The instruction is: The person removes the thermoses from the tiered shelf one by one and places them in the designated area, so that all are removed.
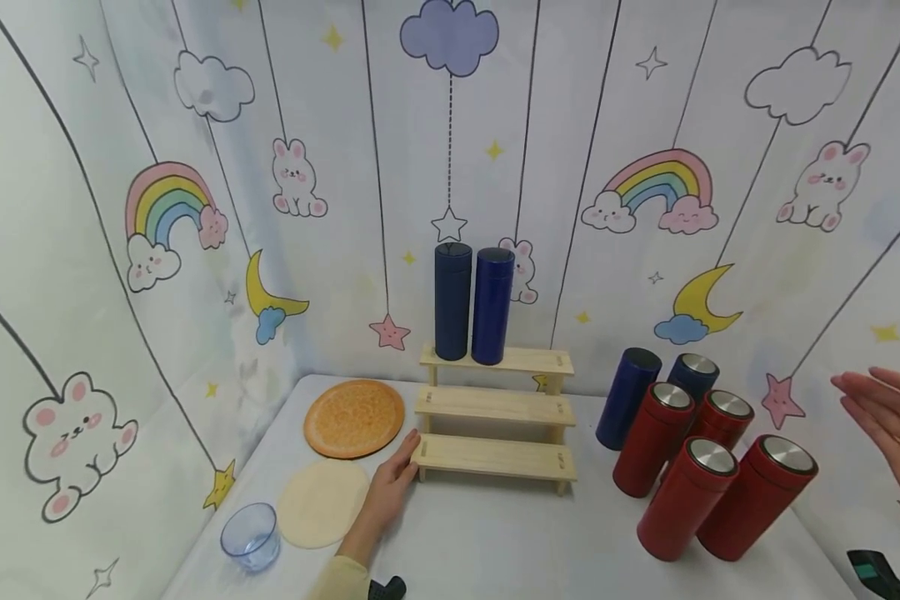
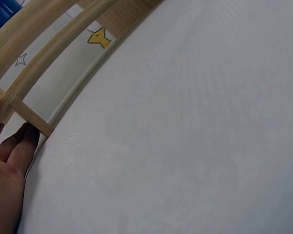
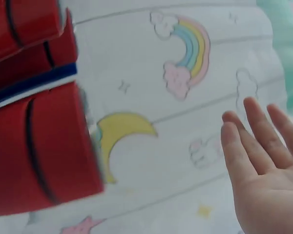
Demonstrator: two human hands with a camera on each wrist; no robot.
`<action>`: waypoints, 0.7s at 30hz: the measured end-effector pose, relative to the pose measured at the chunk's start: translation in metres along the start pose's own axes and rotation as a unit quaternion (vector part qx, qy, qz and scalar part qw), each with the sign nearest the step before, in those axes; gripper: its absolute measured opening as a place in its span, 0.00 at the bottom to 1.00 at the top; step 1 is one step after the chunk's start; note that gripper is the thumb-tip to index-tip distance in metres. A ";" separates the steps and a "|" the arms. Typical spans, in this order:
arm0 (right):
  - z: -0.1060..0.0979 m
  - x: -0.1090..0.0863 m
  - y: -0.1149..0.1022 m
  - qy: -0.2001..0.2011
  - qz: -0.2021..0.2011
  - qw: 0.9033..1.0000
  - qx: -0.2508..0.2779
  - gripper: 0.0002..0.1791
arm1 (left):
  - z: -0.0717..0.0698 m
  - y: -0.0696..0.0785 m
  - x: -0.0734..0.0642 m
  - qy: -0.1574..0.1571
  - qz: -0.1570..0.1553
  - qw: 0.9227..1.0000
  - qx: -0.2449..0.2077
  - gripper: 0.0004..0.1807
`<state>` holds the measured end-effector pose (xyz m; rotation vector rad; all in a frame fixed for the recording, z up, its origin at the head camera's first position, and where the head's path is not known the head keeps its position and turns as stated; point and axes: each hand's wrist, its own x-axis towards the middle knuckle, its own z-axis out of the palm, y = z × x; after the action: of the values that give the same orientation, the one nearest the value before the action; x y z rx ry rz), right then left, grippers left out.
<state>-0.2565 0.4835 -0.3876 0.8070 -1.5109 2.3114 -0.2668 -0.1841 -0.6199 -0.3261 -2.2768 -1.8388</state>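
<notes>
A three-step wooden rack [image 1: 495,454] stands on the table, with two blue vacuum flasks [image 1: 452,302] upright on its top step. My left hand [image 1: 392,483] grips the left end of the bottom step; in the left wrist view its fingers [image 2: 23,148] lie against the rack's leg [image 2: 31,116]. At the far right my right hand [image 1: 896,425] hangs in the air with fingers spread and nothing held. Nearest to it are several red flasks [image 1: 757,500] with silver lids, standing close together. Two blue flasks [image 1: 628,400] stand behind them.
Left of the rack lie a round orange-brown, pizza-like disc [image 1: 354,417] and a pale round disc [image 1: 322,504]. A clear bluish glass [image 1: 251,537] stands near the table's left edge. A patterned white curtain [image 1: 450,125] surrounds the back and sides of the white table [image 1: 510,542].
</notes>
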 end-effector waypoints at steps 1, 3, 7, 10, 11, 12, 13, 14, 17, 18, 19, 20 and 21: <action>0.007 0.004 -0.004 -0.007 -0.013 0.999 -0.053 0.29 | 0.001 0.000 0.000 0.000 0.001 1.000 -0.002 0.28; 0.021 0.014 -0.011 -0.026 -0.038 0.991 -0.128 0.29 | 0.002 0.000 -0.001 0.001 0.011 1.000 -0.004 0.28; 0.049 0.032 -0.023 -0.049 -0.040 0.988 -0.138 0.30 | 0.003 0.001 0.000 0.004 0.008 1.000 0.000 0.28; 0.071 0.043 -0.027 -0.055 -0.040 0.987 -0.145 0.30 | 0.002 0.002 0.002 0.003 -0.001 1.000 0.005 0.28; 0.079 0.047 -0.028 -0.056 -0.038 0.987 -0.148 0.30 | 0.002 0.002 0.002 0.002 -0.003 1.000 0.004 0.29; 0.086 0.050 -0.029 -0.060 -0.037 0.985 -0.156 0.30 | 0.003 0.002 0.002 0.002 -0.004 1.000 0.003 0.29; 0.094 0.054 -0.030 -0.065 -0.034 0.984 -0.160 0.30 | 0.003 0.003 0.002 0.002 -0.002 1.000 0.001 0.28; 0.100 0.058 -0.030 -0.070 -0.031 0.984 -0.162 0.30 | 0.003 0.003 0.003 0.002 -0.003 1.000 -0.001 0.28; 0.120 0.067 -0.031 -0.083 -0.014 0.981 -0.176 0.30 | 0.003 0.003 0.002 0.003 0.000 1.000 -0.009 0.29; 0.126 0.070 -0.031 -0.087 -0.009 0.979 -0.185 0.30 | 0.003 0.003 0.002 0.004 0.001 1.000 -0.010 0.29; 0.132 0.073 -0.031 -0.091 -0.003 0.978 -0.189 0.30 | 0.003 0.003 0.002 0.005 0.001 1.000 -0.010 0.29; 0.138 0.076 -0.030 -0.095 0.002 0.976 -0.193 0.30 | 0.003 0.003 0.001 0.006 -0.002 1.000 -0.008 0.29; 0.144 0.079 -0.030 -0.101 0.006 0.975 -0.196 0.29 | 0.002 0.003 0.000 0.006 -0.001 1.000 -0.008 0.29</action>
<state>-0.2613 0.3604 -0.2754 0.9388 -1.9770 1.8855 -0.2663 -0.1812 -0.6176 -0.3140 -2.2567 -1.8565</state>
